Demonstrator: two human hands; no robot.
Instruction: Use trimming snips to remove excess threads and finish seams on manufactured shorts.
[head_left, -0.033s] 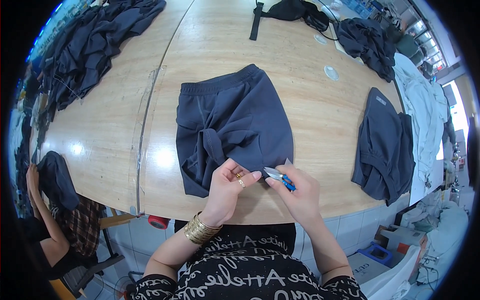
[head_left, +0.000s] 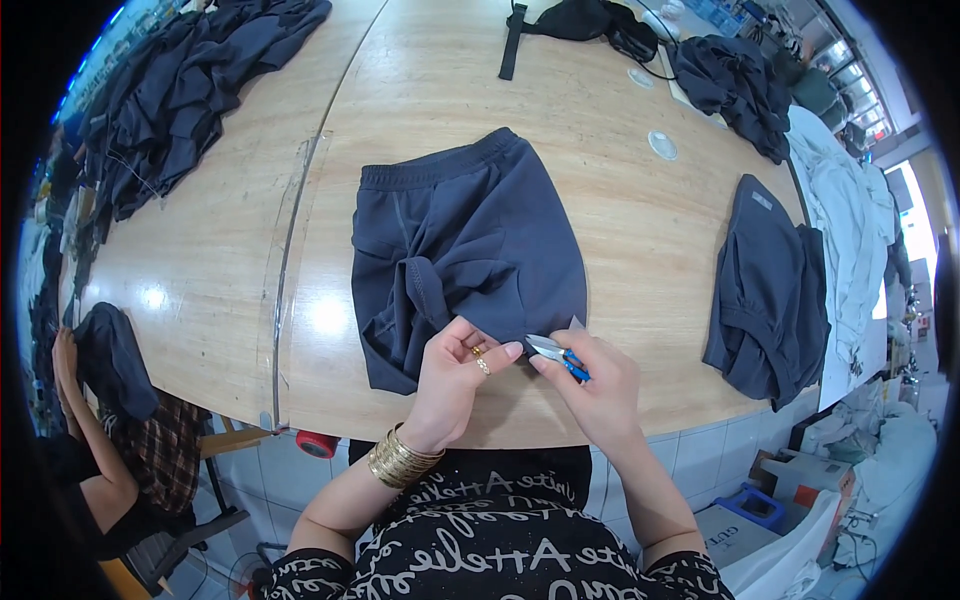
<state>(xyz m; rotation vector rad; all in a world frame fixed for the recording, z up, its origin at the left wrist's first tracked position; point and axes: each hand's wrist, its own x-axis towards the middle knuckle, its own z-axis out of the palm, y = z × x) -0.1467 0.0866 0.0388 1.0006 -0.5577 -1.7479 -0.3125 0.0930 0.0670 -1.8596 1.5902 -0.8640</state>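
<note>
A pair of dark blue-grey shorts [head_left: 460, 230] with an elastic waistband lies on the table, the waistband toward the far side. My left hand [head_left: 455, 380], with gold rings on its fingers, is closed on the near hem of the shorts, thumb and finger pinching the cloth. In my right hand [head_left: 600, 385] is a pair of small thread snips [head_left: 556, 354] with blue handles. Their blades point left at the hem, close to my left thumb tip. Whether the blades touch the cloth or a thread I cannot tell.
Folded dark shorts [head_left: 765, 300] lie at the right, beside a pile of pale cloth [head_left: 845, 210]. Dark garments [head_left: 190, 90] are heaped far left. A black strapped bag [head_left: 580, 20] lies at the back. At the left edge, another person's hands [head_left: 66, 365] hold a dark garment [head_left: 115, 360].
</note>
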